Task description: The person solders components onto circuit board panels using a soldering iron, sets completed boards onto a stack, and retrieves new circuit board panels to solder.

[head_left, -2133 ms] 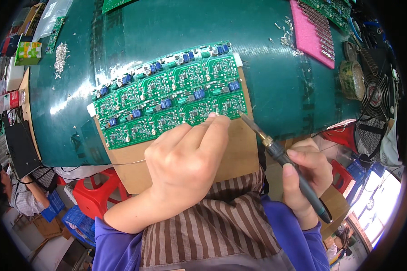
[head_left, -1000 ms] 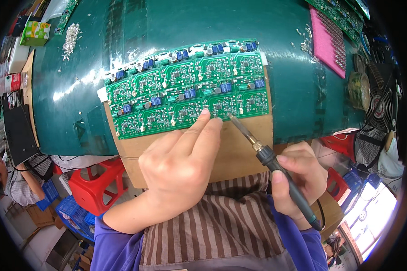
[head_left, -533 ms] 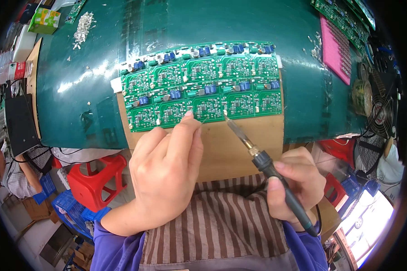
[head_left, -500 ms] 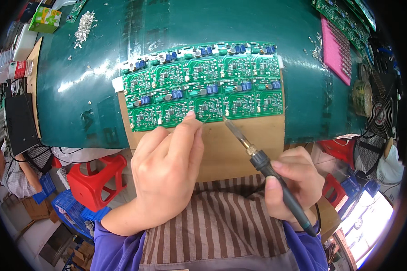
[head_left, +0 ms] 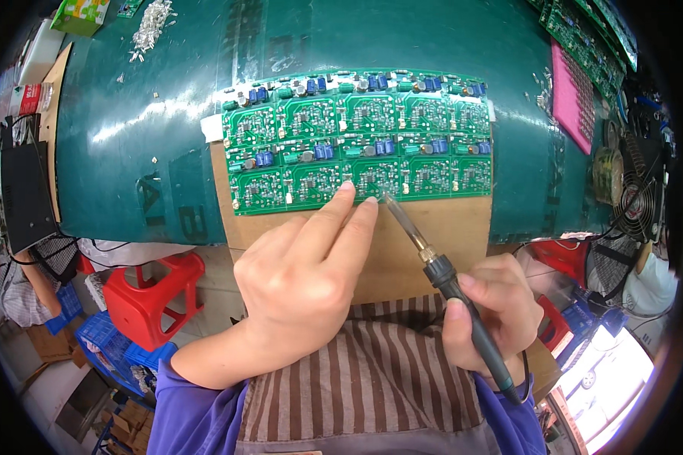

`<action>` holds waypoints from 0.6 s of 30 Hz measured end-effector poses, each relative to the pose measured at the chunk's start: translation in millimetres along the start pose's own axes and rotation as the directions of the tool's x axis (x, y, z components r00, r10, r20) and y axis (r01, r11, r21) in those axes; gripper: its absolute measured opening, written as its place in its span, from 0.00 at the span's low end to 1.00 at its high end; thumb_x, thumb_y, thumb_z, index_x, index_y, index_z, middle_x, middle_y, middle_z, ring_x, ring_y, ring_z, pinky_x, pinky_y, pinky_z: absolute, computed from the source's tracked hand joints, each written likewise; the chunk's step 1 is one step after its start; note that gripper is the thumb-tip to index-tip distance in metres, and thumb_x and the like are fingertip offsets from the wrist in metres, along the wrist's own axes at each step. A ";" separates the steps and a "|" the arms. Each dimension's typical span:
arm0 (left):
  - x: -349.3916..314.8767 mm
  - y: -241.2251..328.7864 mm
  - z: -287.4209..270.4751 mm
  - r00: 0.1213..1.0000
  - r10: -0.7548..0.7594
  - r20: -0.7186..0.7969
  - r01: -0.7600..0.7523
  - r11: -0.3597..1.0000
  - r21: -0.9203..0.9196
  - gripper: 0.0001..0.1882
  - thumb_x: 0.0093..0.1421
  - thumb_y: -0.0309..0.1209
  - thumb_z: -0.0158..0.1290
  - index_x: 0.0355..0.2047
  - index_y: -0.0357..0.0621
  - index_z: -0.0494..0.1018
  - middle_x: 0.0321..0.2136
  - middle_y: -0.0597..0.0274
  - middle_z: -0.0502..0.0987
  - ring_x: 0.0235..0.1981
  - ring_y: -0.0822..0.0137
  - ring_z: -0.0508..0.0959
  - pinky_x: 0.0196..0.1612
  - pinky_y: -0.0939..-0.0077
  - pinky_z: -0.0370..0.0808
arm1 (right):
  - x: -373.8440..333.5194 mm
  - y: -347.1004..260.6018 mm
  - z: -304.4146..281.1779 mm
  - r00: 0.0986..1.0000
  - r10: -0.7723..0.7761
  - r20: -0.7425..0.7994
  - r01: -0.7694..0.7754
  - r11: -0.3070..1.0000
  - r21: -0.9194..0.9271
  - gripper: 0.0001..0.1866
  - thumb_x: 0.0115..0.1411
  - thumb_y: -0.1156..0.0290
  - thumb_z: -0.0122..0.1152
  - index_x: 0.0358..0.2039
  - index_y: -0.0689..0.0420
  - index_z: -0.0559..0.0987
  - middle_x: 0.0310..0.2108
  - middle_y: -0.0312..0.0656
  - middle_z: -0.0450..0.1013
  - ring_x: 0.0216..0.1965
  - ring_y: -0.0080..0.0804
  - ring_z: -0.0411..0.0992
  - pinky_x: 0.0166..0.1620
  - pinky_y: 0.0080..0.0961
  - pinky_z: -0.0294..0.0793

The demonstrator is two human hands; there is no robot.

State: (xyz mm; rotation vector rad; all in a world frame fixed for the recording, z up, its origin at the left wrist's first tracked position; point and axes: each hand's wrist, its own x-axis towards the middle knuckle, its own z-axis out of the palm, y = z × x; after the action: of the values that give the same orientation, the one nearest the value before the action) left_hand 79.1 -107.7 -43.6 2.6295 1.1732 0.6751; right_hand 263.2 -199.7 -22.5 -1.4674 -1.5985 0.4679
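A green circuit board panel [head_left: 311,182] of repeated units lies on a brown board [head_left: 432,231] in front of me. My left hand [head_left: 303,269] reaches over its near edge, with two fingertips apart and resting at the middle unit of the front row. I see nothing held between those fingertips. A soldering iron [head_left: 463,299] with a dark handle is gripped in my right hand [head_left: 501,311] like a pen. Its metal tip points at the same unit, just right of the left fingertips; whether it touches is too small to tell.
The green tabletop [head_left: 159,136] carries a pile of small whitish parts [head_left: 152,26] at far left. At the right are a pink tray [head_left: 571,98] with rows of small parts, stacked circuit boards [head_left: 584,49] and a fan [head_left: 636,189]. A red stool [head_left: 152,296] stands below the table's left side.
The panel appears shifted slightly right in view. My left hand has moved right, and its two fingertips, close together before, are now spread on the board. The soldering iron's tip stays close to the same unit.
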 end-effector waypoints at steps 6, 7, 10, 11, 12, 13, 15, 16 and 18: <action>-0.4 -2.5 -6.9 1.000 -0.004 -0.008 0.004 0.998 -0.055 0.14 0.42 0.20 0.58 0.33 0.39 0.78 0.31 0.57 0.80 0.20 0.67 0.72 0.23 0.77 0.71 | -3.3 -7.5 -1.2 0.998 0.013 -0.055 -0.014 1.000 -0.019 0.13 0.45 0.79 0.64 0.34 0.64 0.76 0.21 0.42 0.74 0.21 0.35 0.71 0.26 0.26 0.71; -0.9 -4.0 -9.4 1.000 -0.006 -0.007 0.005 0.999 -0.054 0.14 0.42 0.20 0.58 0.33 0.39 0.78 0.31 0.57 0.80 0.20 0.67 0.72 0.23 0.77 0.71 | -2.2 -8.3 -0.4 0.999 0.019 -0.048 -0.020 1.000 -0.021 0.13 0.45 0.79 0.64 0.34 0.63 0.76 0.21 0.42 0.74 0.21 0.35 0.71 0.26 0.26 0.71; -2.9 -6.0 -23.4 0.993 -0.110 -0.040 0.109 0.994 -0.013 0.13 0.47 0.13 0.58 0.35 0.32 0.76 0.20 0.60 0.72 0.20 0.64 0.70 0.27 0.71 0.69 | 2.7 -11.4 6.2 1.000 0.012 0.024 -0.012 1.000 0.008 0.13 0.44 0.79 0.65 0.34 0.62 0.77 0.21 0.41 0.73 0.21 0.35 0.71 0.26 0.26 0.71; -4.8 -7.5 -26.0 0.992 -0.115 -0.042 0.115 0.993 -0.006 0.13 0.47 0.13 0.58 0.35 0.32 0.76 0.20 0.60 0.72 0.20 0.64 0.70 0.27 0.71 0.69 | 4.4 -11.8 9.1 1.000 0.006 0.028 -0.007 1.000 0.015 0.13 0.44 0.79 0.65 0.34 0.62 0.77 0.21 0.41 0.73 0.21 0.35 0.71 0.26 0.26 0.71; -6.5 -9.2 -28.3 0.989 -0.147 -0.005 0.147 0.989 -0.014 0.14 0.47 0.14 0.59 0.36 0.32 0.76 0.19 0.60 0.71 0.20 0.64 0.70 0.26 0.71 0.69 | 5.7 -11.7 12.2 0.999 -0.002 0.036 0.002 1.000 0.026 0.13 0.44 0.80 0.65 0.34 0.62 0.77 0.21 0.41 0.73 0.21 0.35 0.72 0.27 0.26 0.71; -8.5 -10.9 -29.6 0.984 -0.175 0.032 0.176 0.984 -0.028 0.14 0.46 0.14 0.59 0.37 0.31 0.75 0.18 0.61 0.71 0.20 0.65 0.70 0.26 0.72 0.69 | 6.4 -12.5 15.1 0.999 -0.010 0.044 0.009 1.000 0.030 0.13 0.44 0.80 0.66 0.33 0.62 0.77 0.21 0.41 0.73 0.21 0.35 0.72 0.27 0.26 0.71; -12.1 -14.2 -24.4 0.989 -0.145 0.000 0.145 0.989 -0.024 0.16 0.47 0.15 0.59 0.38 0.31 0.75 0.18 0.61 0.72 0.20 0.66 0.70 0.25 0.72 0.68 | 8.9 -13.7 19.5 0.999 -0.026 0.045 0.025 0.999 0.025 0.13 0.44 0.80 0.65 0.33 0.63 0.77 0.21 0.41 0.73 0.21 0.35 0.72 0.26 0.25 0.71; -12.9 -15.2 -22.7 0.991 -0.130 -0.010 0.130 0.991 -0.015 0.16 0.46 0.16 0.59 0.38 0.32 0.76 0.20 0.60 0.74 0.20 0.66 0.71 0.24 0.73 0.69 | 10.2 -13.4 21.5 0.999 -0.026 0.045 0.025 0.999 0.033 0.12 0.44 0.80 0.65 0.32 0.64 0.77 0.21 0.41 0.73 0.21 0.35 0.72 0.26 0.25 0.71; -15.5 -18.9 -18.7 0.993 -0.119 -0.019 0.119 0.993 -0.007 0.16 0.45 0.17 0.59 0.38 0.33 0.76 0.22 0.60 0.76 0.20 0.67 0.71 0.23 0.74 0.69 | 11.9 -13.7 25.3 0.999 -0.026 0.048 0.024 0.999 0.042 0.12 0.43 0.81 0.65 0.32 0.64 0.77 0.21 0.41 0.73 0.21 0.35 0.72 0.25 0.25 0.72</action>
State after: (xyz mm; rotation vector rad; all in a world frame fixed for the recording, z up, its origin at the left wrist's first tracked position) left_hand 48.7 -106.8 -38.8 2.5292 1.3187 0.6823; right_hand 236.1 -184.6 -21.2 -1.4134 -1.6335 0.5227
